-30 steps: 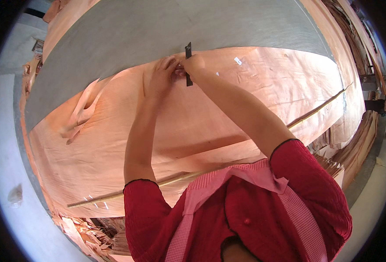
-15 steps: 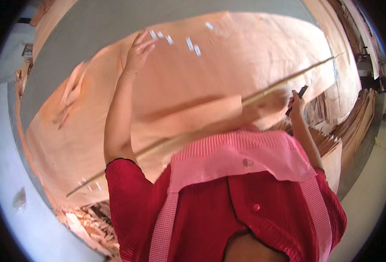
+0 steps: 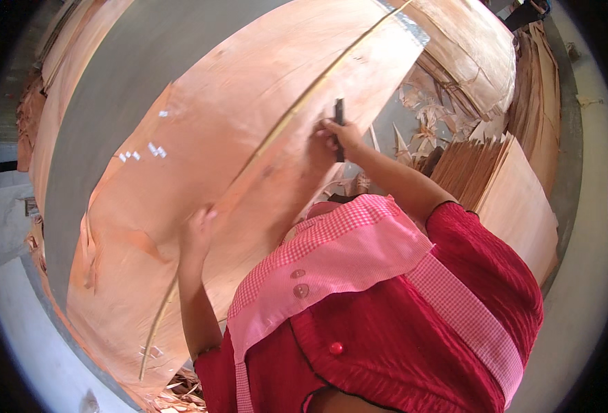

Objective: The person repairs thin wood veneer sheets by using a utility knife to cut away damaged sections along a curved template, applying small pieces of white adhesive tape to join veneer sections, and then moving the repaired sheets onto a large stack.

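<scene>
My right hand (image 3: 342,138) grips a flat black bar tool (image 3: 338,107) over the peach veneer sheet (image 3: 249,89), right of the long thin pale stick (image 3: 304,96). My left hand (image 3: 199,227) is on the veneer where a piece covers part of the stick; its fingers are blurred. Small white pieces (image 3: 156,150) and torn strips (image 3: 87,255) lie on the sheet's left side. Beyond the sheet's curved left edge is a grey surface (image 3: 98,110).
Stacked veneer sheets (image 3: 503,206) stand at my right, with more piles (image 3: 469,48) behind and scattered scraps (image 3: 421,117) between them. Part of another person (image 3: 527,14) shows at the far top right. A pale ledge (image 3: 8,289) runs down the left.
My right hand has carried the black tool from the middle rightward; my left hand has come down toward me. The view has turned rightward, showing more of the stacks.
</scene>
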Tool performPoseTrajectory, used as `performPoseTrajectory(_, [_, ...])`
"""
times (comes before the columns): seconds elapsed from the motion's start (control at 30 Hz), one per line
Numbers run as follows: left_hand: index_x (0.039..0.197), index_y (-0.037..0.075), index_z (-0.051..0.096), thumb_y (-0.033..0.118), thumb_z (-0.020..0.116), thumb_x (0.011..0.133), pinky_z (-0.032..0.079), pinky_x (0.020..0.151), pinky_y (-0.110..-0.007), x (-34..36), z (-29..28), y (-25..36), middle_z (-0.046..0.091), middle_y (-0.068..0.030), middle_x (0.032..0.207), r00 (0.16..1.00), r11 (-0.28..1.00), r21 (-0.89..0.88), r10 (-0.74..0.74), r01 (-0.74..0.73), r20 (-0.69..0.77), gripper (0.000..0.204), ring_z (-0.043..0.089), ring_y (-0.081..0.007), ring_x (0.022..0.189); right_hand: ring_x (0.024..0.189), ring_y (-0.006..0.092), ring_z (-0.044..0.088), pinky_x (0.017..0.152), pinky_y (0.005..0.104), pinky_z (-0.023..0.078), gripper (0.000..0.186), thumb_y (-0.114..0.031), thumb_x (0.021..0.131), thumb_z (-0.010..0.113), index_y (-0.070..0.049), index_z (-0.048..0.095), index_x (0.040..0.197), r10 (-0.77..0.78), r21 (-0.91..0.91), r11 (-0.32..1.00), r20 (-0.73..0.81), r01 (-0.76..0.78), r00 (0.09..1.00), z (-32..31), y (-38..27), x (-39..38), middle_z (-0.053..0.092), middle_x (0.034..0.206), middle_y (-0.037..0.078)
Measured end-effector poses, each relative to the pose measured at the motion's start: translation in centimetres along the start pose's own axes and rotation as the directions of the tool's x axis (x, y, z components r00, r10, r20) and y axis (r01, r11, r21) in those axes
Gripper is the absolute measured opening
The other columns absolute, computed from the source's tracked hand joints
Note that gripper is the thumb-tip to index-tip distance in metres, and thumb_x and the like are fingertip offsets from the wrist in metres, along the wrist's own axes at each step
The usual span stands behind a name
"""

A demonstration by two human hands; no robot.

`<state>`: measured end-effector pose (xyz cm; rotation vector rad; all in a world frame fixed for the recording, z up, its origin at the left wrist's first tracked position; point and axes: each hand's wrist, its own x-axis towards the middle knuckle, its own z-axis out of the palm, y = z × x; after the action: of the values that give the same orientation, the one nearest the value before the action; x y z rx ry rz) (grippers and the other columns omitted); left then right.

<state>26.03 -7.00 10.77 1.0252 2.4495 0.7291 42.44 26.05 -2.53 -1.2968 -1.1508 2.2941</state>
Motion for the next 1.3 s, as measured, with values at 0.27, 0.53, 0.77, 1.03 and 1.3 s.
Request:
performPoseTrajectory(0.27, [0.101,0.009,0.060,0.024,0.055,0.079,0.044,0.074,-0.038,19.6,20.5,16.0,0.059,-0.0121,0.101,0.967,0.969,0.068,0.228,-0.236,0.112,0.027,0.057,-0.0293,0.089,0.037,0.0101,0.038,0.032,0.0226,0.028,0.026,-0.031,0.087,0.043,-0.005,0.047,0.086,-0.069,-0.009,0.998,-0.184,0.068,0.980,-14.3,-8.5,2.8,0.056,0.064,0.010])
performPoseTrajectory(0.53, [0.088,0.017,0.062,0.022,0.064,0.067,0.039,0.085,-0.037,31.3,26.5,21.3,0.055,-0.0002,0.097,0.886,0.851,0.416,0.425,-0.321,-0.184,0.021,0.045,-0.0203,0.103,0.044,0.0120,0.047,0.035,0.0240,0.035,0.024,-0.023,0.086,0.045,-0.002,0.041,0.097,-0.256,-0.429,0.878,-0.045,0.213,0.966,-21.5,-15.8,4.0,0.058,0.074,0.010])
performPoseTrajectory(0.77, [0.103,0.014,0.054,0.020,0.063,0.071,0.038,0.084,-0.040,30.1,27.2,22.1,0.051,-0.0027,0.109,0.794,0.828,0.539,0.427,-0.152,-0.432,0.034,0.047,-0.0256,0.100,0.058,0.0117,0.055,0.044,0.0241,0.043,0.016,-0.018,0.087,0.046,-0.003,0.046,0.094,-0.199,-0.417,0.827,0.411,0.377,0.890,-13.7,-19.3,11.4,0.057,0.080,0.006])
performPoseTrajectory(1.03, [0.112,0.002,0.047,0.009,0.046,0.082,0.027,0.096,-0.045,23.1,28.4,23.4,0.041,-0.0128,0.122,0.777,0.973,0.128,-0.070,0.191,-0.626,0.031,0.035,-0.0343,0.114,0.053,0.0187,0.056,0.046,0.0310,0.045,0.029,-0.012,0.084,0.045,-0.001,0.045,0.111,-0.022,-0.818,0.219,0.541,0.532,0.841,-13.5,-20.7,15.6,0.058,0.067,0.011])
performPoseTrajectory(1.3, [0.123,0.009,0.041,0.013,0.045,0.082,0.025,0.097,-0.043,25.0,30.2,23.9,0.039,-0.0063,0.130,0.682,0.858,0.170,-0.248,0.484,-0.688,0.041,0.034,-0.0307,0.118,0.066,0.0321,0.060,0.055,0.0397,0.048,0.045,-0.010,0.079,0.043,0.002,0.035,0.122,0.172,-0.329,-0.360,0.896,0.873,0.408,-7.2,-18.1,12.5,0.060,0.075,0.020])
